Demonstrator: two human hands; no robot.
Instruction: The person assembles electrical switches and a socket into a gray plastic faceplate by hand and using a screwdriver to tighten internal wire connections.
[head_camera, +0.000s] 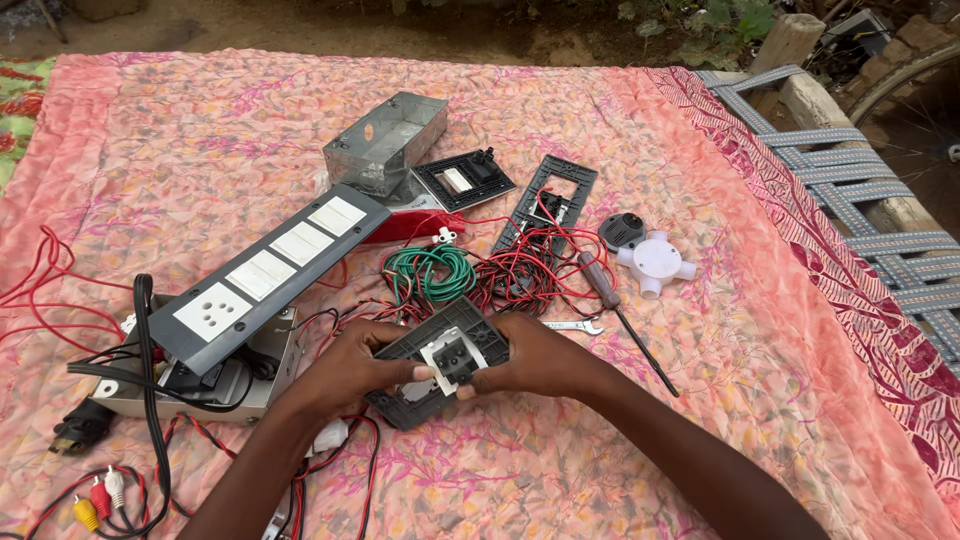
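Note:
Both my hands hold a dark grey switch plate (455, 325) seen from its back, with a white and black socket module (452, 358) set in its opening. My left hand (352, 362) grips the plate's left side, thumb on the module. My right hand (535, 355) grips the right side, with fingers against the module. The plate hovers just above the pink patterned cloth (700, 400).
A long black switchboard with white switches (265, 272) rests on a metal box at left. Behind lie a metal box (387, 142), a small black plate (464, 180), a black frame (547, 200), tangled green and red wires (470, 270), a screwdriver (615, 305), a small spanner (572, 326) and a white junction box (657, 262).

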